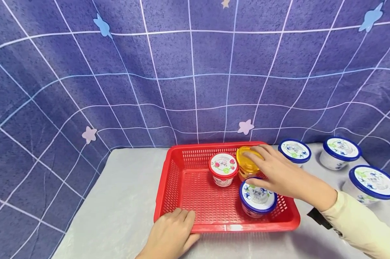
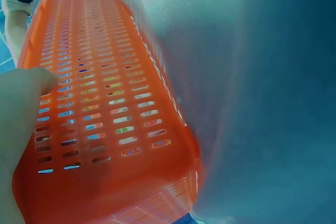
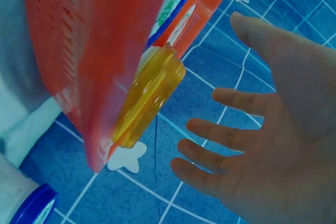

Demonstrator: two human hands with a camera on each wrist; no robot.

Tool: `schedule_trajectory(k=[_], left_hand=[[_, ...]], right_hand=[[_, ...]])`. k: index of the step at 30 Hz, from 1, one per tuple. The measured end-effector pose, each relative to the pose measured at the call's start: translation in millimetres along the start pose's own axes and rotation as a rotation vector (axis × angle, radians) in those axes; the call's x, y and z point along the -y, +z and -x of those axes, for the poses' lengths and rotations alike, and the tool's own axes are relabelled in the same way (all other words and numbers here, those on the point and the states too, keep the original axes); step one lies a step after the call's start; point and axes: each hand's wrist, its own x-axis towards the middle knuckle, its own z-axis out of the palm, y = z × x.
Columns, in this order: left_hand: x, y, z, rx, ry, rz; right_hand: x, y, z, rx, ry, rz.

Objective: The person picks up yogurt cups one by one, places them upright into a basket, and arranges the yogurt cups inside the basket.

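Observation:
My left hand (image 1: 172,232) grips the near rim of a red plastic basket (image 1: 195,194), fingers over the edge; in the left wrist view the thumb (image 2: 42,81) lies on its perforated outer wall. Over the basket's right side hovers my right hand (image 1: 279,172), fingers spread. The right wrist view shows it apart from a yellow-lidded tub (image 3: 152,98) and holding nothing. Inside the basket stand that tub, a white tub with a red lid (image 1: 223,165) to its left, and a blue-lidded tub (image 1: 257,198) nearer the front. My right hand partly covers the yellow lid.
Right of the basket, on the light grey tabletop (image 1: 127,187), stand three more blue-lidded tubs: one at the back (image 1: 294,151), one farther right (image 1: 340,153), and one nearer the front (image 1: 371,184). A purple-blue gridded curtain (image 1: 195,79) hangs behind and at the left.

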Motion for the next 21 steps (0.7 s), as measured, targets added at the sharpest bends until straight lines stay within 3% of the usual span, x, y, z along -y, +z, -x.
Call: schedule_trajectory(k=[4,12,21], left_hand=[[0.9,-0.9,0.0,0.016,-0.004,-0.007],[0.9,-0.7,-0.8,0.024,-0.009,-0.01],[0.6,-3.0,-1.5,0.056,-0.019,0.0]], right_hand=[[-1,-1,6.8,0.003,0.021,0.009],[-4,-3,22.0,-0.095,0.061,-0.02],[-4,-4,43.4,-0.069,0.181,-0.065]])
